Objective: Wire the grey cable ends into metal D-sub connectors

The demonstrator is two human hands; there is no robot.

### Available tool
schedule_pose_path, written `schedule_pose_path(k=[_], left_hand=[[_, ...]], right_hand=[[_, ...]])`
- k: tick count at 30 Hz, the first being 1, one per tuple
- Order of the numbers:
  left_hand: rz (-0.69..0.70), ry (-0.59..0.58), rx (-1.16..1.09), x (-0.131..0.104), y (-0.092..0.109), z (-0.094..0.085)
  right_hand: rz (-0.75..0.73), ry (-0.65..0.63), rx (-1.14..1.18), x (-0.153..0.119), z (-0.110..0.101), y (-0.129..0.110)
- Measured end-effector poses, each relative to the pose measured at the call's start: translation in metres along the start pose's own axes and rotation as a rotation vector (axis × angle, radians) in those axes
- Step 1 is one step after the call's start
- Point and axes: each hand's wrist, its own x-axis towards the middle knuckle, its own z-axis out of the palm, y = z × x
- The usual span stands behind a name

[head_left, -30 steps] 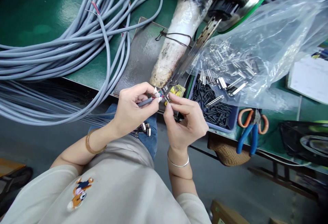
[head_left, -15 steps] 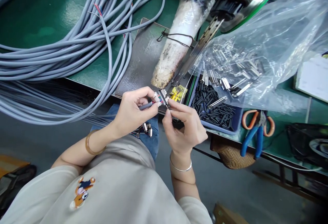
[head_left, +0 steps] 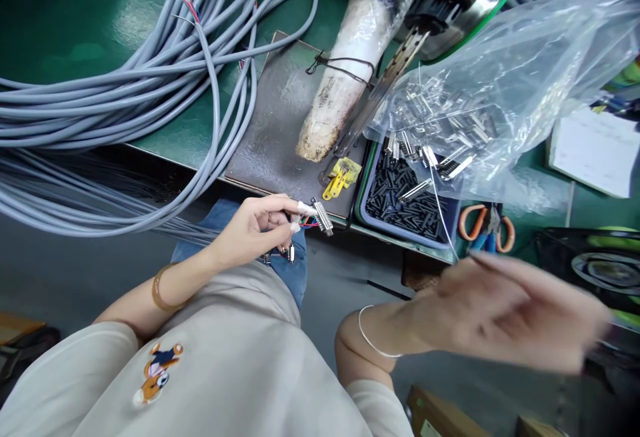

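My left hand (head_left: 265,227) is closed on a grey cable, most of it hidden in the palm. From the fingertips, which wear white covers, thin coloured wires run to a metal multi-pin connector (head_left: 323,217) just off the table's front edge. My right hand (head_left: 520,310) is smeared by motion, low at the right, in front of the pliers (head_left: 485,227). A thin silvery wire (head_left: 440,207) comes down across the blue bin (head_left: 367,207) and ends at the hand's near edge. Whether the fingers grip it cannot be made out.
Grey cables (head_left: 125,103) spread over the left side. A soldering iron (head_left: 400,67) lies beside a plastic-wrapped white cylinder (head_left: 337,83) above a metal plate (head_left: 273,130). A clear bag (head_left: 530,90) of metal connectors overlaps the bin of black tubes. Yellow pieces (head_left: 340,180) lie nearby.
My right hand has left the connector and swung far right, and the thin wire has shifted right too. My left hand still holds the cable, with the connector now slightly lower.
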Motion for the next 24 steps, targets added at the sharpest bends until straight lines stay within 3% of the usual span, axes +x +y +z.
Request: schedule_pose_path(k=[1,3,4,7,10,14,17,19,20,24], left_hand=[[-0.04,-0.022,-0.068,-0.002,0.0,-0.002],[-0.098,-0.071,-0.184,-0.004,0.0,-0.007],[-0.111,-0.092,-0.226,-0.004,0.001,-0.008],[-0.113,-0.115,-0.275,0.0,0.002,-0.009],[-0.087,-0.042,-0.261,0.004,0.002,-0.003],[-0.103,0.073,-0.198,0.007,0.001,0.005],[-0.124,0.116,-0.139,0.007,0.002,0.009],[-0.12,0.128,-0.106,0.007,0.002,0.011],[-0.119,0.132,-0.092,0.007,0.002,0.012],[-0.12,0.142,-0.045,0.007,0.0,0.016]], right_hand=[[-0.015,0.047,-0.089,0.007,0.002,0.004],[-0.002,-0.16,-0.466,0.024,0.01,0.016],[0.006,-0.27,-0.549,0.031,0.015,0.022],[0.052,-0.416,-0.655,0.048,0.028,0.04],[0.083,-0.475,-0.691,0.055,0.035,0.049],[0.07,-0.434,-0.637,0.054,0.032,0.043],[0.086,-0.188,-0.472,0.043,0.027,0.022],[0.156,-0.073,-0.208,0.031,0.025,0.004],[0.166,-0.077,-0.086,0.025,0.025,-0.004],[0.118,-0.419,0.079,0.007,0.035,-0.025]])
